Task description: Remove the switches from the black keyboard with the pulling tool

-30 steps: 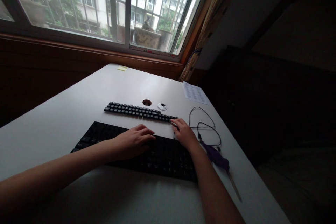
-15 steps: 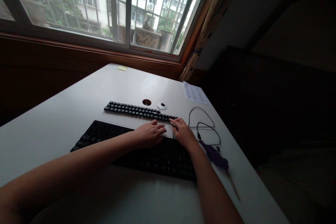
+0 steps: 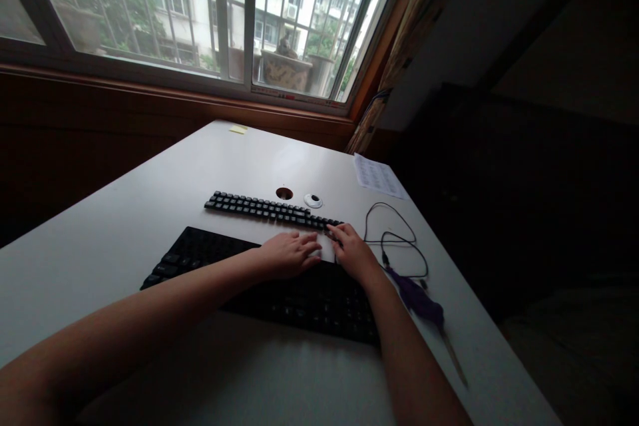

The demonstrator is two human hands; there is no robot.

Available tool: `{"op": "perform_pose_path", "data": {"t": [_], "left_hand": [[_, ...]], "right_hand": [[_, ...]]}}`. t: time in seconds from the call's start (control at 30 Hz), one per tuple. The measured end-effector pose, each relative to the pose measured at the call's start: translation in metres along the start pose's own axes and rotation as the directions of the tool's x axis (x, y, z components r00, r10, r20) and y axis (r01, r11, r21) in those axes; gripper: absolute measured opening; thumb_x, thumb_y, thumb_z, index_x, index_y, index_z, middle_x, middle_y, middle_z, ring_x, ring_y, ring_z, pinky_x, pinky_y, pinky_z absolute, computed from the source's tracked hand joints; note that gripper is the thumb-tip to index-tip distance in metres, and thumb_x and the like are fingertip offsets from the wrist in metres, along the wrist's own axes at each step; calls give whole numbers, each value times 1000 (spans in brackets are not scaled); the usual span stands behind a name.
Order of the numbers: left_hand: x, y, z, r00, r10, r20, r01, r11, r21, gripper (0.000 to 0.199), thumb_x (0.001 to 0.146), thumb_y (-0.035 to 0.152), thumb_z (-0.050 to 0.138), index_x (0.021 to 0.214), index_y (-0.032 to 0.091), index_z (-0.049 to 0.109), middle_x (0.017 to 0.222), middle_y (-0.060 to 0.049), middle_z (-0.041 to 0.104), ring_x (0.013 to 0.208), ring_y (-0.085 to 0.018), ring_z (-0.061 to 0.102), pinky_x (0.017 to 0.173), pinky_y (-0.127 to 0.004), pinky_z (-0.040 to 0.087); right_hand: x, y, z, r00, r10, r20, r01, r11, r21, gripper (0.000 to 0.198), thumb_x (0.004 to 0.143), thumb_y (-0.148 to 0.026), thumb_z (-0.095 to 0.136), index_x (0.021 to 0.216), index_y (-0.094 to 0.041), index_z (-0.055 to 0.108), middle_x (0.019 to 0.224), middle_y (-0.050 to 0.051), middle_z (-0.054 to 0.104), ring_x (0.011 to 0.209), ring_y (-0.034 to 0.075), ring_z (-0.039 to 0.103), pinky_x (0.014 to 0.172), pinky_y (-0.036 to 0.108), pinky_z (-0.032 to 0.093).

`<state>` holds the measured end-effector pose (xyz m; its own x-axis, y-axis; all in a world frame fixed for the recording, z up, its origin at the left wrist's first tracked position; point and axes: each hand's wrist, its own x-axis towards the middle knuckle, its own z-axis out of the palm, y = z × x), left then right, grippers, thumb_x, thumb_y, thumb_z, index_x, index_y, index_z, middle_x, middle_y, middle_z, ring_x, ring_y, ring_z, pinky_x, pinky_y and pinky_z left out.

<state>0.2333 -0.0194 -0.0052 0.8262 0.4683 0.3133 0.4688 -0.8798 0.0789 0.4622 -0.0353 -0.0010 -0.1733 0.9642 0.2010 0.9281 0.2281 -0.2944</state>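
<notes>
While the keyboard (image 3: 294,297) lies on the tabletop (image 3: 150,203), partly hidden by the arms, the head view shows the left hand (image 3: 289,255) above its far edge, with fingers released and loosely stretched. The right hand (image 3: 354,255), near the right end of the keycaps (image 3: 264,208), pinches a small dark thing (image 3: 331,236), too small to name. Rightward lies a purple tool (image 3: 419,301).
</notes>
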Motion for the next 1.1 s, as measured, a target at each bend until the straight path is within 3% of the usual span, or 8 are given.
{"op": "perform_pose_path", "data": {"t": [0.37,0.73,1.1], "left_hand": [[6,0,-2,985,-86,148,89,996,-12,57,101,56,27,143,22,43,153,-10,38,112,-28,61,96,-39,42],[8,0,-5,988,-104,113,115,989,-92,52,100,53,31,145,27,39,154,-5,39,112,-26,62,96,-36,44],[9,-3,2,987,-117,109,129,985,-116,54,100,54,31,146,27,37,155,-6,37,122,-27,57,101,-37,42]], "right_hand": [[0,-4,-2,1000,3,31,-2,1000,-30,45,92,-21,49,136,-23,54,125,7,56,103,20,61,93,29,47],[-1,-7,-4,999,-12,40,14,999,-35,45,91,-21,50,136,-23,54,126,7,56,104,20,62,92,29,48],[-1,-7,-4,999,-22,43,24,999,-37,45,92,-22,50,137,-23,53,127,7,56,105,20,61,92,30,48]]}}
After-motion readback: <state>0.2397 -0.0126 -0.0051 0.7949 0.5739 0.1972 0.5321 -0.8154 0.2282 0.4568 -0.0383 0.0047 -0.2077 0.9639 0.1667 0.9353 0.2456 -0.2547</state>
